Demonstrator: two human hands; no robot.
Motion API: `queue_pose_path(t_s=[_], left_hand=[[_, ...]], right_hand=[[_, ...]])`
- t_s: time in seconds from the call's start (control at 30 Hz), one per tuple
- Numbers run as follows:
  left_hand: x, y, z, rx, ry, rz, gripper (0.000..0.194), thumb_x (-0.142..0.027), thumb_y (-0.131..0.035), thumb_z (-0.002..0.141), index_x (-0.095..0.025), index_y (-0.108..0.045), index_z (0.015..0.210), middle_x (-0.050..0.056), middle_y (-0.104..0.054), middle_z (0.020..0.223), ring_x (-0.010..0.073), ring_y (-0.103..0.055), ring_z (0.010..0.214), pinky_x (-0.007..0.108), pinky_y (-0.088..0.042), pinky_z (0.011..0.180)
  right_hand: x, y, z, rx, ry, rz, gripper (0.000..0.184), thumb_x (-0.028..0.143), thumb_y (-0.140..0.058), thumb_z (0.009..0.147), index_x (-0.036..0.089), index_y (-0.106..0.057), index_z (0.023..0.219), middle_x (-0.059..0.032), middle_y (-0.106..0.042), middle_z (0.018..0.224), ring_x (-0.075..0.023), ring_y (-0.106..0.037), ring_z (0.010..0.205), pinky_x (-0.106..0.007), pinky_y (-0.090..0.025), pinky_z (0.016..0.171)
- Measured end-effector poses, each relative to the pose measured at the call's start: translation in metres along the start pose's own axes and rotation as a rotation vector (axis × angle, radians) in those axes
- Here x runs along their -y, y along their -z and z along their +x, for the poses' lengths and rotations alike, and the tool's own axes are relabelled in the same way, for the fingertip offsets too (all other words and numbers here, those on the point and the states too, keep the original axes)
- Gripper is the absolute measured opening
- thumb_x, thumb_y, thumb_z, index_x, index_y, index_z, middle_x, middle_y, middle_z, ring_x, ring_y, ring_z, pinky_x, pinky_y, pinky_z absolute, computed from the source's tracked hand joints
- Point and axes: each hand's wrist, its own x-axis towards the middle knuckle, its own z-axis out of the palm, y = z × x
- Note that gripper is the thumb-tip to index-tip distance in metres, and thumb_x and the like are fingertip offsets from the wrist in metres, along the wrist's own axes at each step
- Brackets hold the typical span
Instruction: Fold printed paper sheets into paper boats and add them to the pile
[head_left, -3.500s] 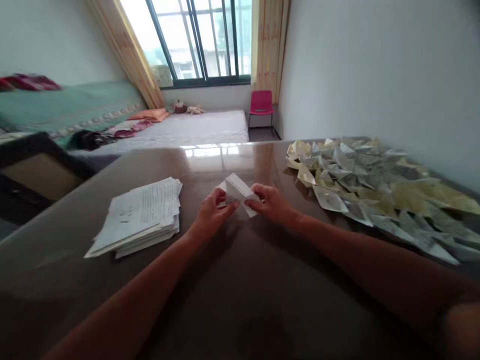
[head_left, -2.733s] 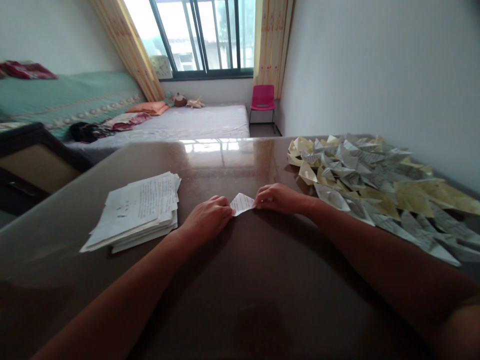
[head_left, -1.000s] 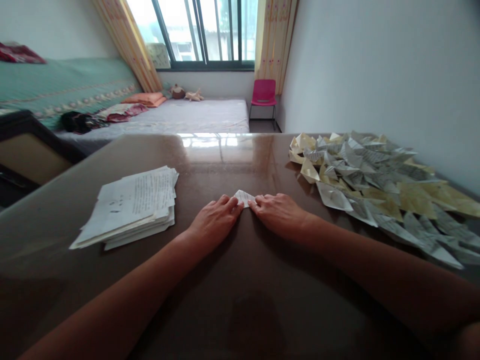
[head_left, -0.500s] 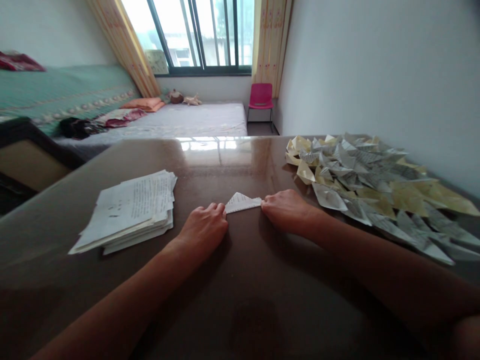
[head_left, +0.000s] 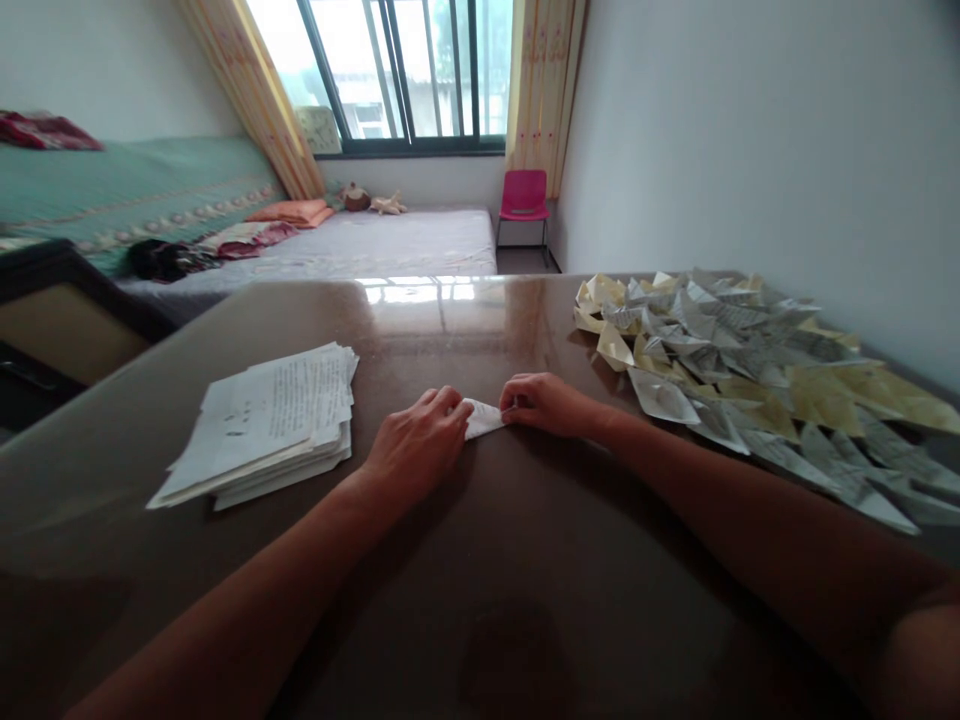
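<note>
A small folded piece of printed paper [head_left: 484, 418] lies on the brown table between my hands. Over its left end, my left hand [head_left: 429, 432] has its fingers curled and pressed down, covering that part. My right hand [head_left: 551, 403] pinches the paper's right corner between thumb and bent fingers. Only the middle of the folded paper shows. To the left sits a stack of printed sheets [head_left: 262, 415], its edges uneven. Many folded paper boats [head_left: 705, 330], white and yellowish, crowd together on the right side of the table.
The glossy brown table [head_left: 465, 560] reaches to the white wall [head_left: 750, 130] on the right. Beyond it are a bed [head_left: 405, 240], a pink chair [head_left: 523, 195] and a window with curtains. A dark-framed chair [head_left: 67, 310] stands at the left edge.
My right hand has shifted left and my left hand slightly right, closer together over the paper. The paper's raised triangular peak no longer shows. The whole view has shifted slightly.
</note>
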Motion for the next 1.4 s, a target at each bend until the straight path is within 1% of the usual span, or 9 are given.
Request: queue_pose_path(t_s=[0.1,0.23,0.37,0.5,0.63,0.8,1.07,1.23,1.4], left_hand=[[-0.001,-0.010,0.004,-0.043,-0.045,-0.103,0.031,-0.035,-0.043,0.095,-0.025,-0.052,0.123,0.006,-0.056,0.121,0.0209,-0.054,0.108,0.029,-0.050,0.073],[0.000,-0.022,0.010,-0.014,-0.050,-0.186,0.027,-0.039,-0.041,0.095,-0.026,-0.058,0.112,0.003,-0.059,0.115,0.0181,-0.059,0.099,0.027,-0.049,0.073],[0.001,-0.024,0.010,-0.025,-0.084,-0.172,0.024,-0.033,-0.039,0.097,-0.025,-0.061,0.099,0.001,-0.062,0.102,0.0142,-0.059,0.086,0.024,-0.046,0.067],[-0.002,-0.022,0.007,-0.084,-0.204,0.005,0.017,-0.028,-0.044,0.096,-0.022,-0.060,0.094,0.002,-0.062,0.092,0.0159,-0.056,0.083,0.024,-0.041,0.058],[-0.006,-0.020,0.006,-0.136,-0.328,0.143,0.008,-0.017,-0.050,0.091,-0.019,-0.058,0.094,0.003,-0.061,0.090,0.0179,-0.055,0.081,0.027,-0.041,0.058],[-0.009,-0.020,0.005,-0.218,-0.395,0.187,0.009,-0.014,-0.049,0.091,-0.019,-0.056,0.088,0.002,-0.059,0.084,0.0188,-0.055,0.077,0.029,-0.041,0.058],[-0.007,-0.025,0.005,-0.134,-0.256,0.108,0.014,-0.024,-0.052,0.092,-0.022,-0.057,0.105,0.002,-0.060,0.092,0.0185,-0.055,0.083,0.026,-0.038,0.054],[-0.005,-0.027,0.006,-0.066,-0.207,0.072,0.016,-0.028,-0.047,0.095,-0.024,-0.058,0.106,0.003,-0.060,0.094,0.0180,-0.055,0.085,0.024,-0.036,0.053],[-0.004,-0.026,0.007,-0.049,-0.166,0.024,0.020,-0.030,-0.041,0.097,-0.022,-0.059,0.098,0.004,-0.061,0.092,0.0176,-0.055,0.084,0.024,-0.038,0.055]], right_hand=[[0.006,-0.005,-0.003,-0.045,0.117,-0.001,0.009,0.021,-0.060,0.084,0.018,-0.068,0.087,-0.0024,-0.063,0.088,-0.0116,-0.055,0.077,-0.022,-0.039,0.071],[0.007,-0.002,-0.004,-0.022,0.171,0.031,0.010,0.024,-0.061,0.084,0.019,-0.069,0.086,-0.0031,-0.063,0.092,-0.0116,-0.056,0.078,-0.023,-0.040,0.072],[-0.002,0.010,-0.001,0.018,0.018,0.180,0.023,0.035,-0.061,0.084,0.014,-0.068,0.091,-0.0027,-0.065,0.080,-0.0113,-0.056,0.068,-0.021,-0.040,0.063],[-0.010,0.016,0.002,-0.060,-0.136,0.100,0.026,0.031,-0.052,0.089,0.012,-0.069,0.086,-0.0035,-0.067,0.072,-0.0116,-0.056,0.064,-0.022,-0.037,0.060],[-0.005,0.012,0.001,-0.002,-0.149,0.019,0.028,0.039,-0.057,0.086,0.015,-0.071,0.085,-0.0034,-0.068,0.073,-0.0121,-0.056,0.064,-0.022,-0.035,0.057],[0.001,0.008,0.000,0.051,-0.150,0.098,0.024,0.038,-0.067,0.078,0.016,-0.071,0.085,-0.0020,-0.068,0.074,-0.0123,-0.058,0.065,-0.021,-0.036,0.057],[0.000,0.005,0.000,0.019,-0.045,0.067,0.008,0.021,-0.066,0.076,0.018,-0.072,0.081,-0.0001,-0.068,0.075,-0.0106,-0.057,0.065,-0.020,-0.036,0.059],[-0.002,0.014,-0.005,0.072,0.194,-0.073,0.015,0.020,-0.060,0.081,0.021,-0.073,0.088,-0.0013,-0.067,0.086,-0.0095,-0.056,0.066,-0.021,-0.037,0.063],[-0.005,0.020,-0.008,0.170,0.217,-0.074,0.025,0.020,-0.066,0.076,0.024,-0.072,0.100,-0.0010,-0.065,0.095,-0.0094,-0.056,0.066,-0.021,-0.037,0.062]])
